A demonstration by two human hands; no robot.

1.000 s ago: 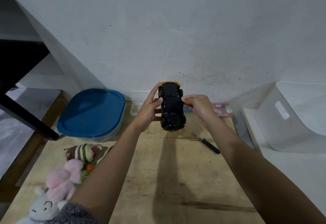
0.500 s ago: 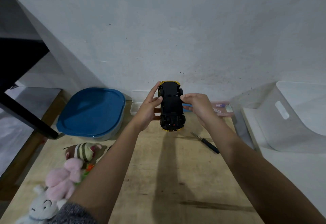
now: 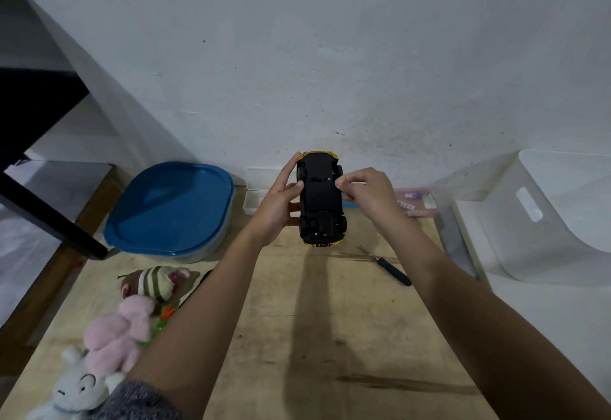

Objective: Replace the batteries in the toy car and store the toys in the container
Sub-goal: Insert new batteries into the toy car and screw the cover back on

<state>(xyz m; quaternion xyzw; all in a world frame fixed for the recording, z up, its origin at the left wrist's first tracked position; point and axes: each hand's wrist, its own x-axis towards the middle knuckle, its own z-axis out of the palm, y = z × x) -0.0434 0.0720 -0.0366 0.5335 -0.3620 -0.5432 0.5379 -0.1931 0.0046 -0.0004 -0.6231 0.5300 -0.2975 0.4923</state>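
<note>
Two hands hold the toy car [image 3: 320, 199] belly-up above the surface [image 3: 330, 337], its long axis pointing away toward the wall: the left hand [image 3: 281, 201] clamped along its side, the right hand [image 3: 370, 194] pinching at its underside.

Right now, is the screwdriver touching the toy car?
Apart. The head view shows the screwdriver lying on the wooden table, while the left hand holds the toy car above it.

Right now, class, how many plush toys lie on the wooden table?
3, at its left edge: striped plush farthest, pink plush in the middle, white plush nearest. The left forearm may hide others.
</note>
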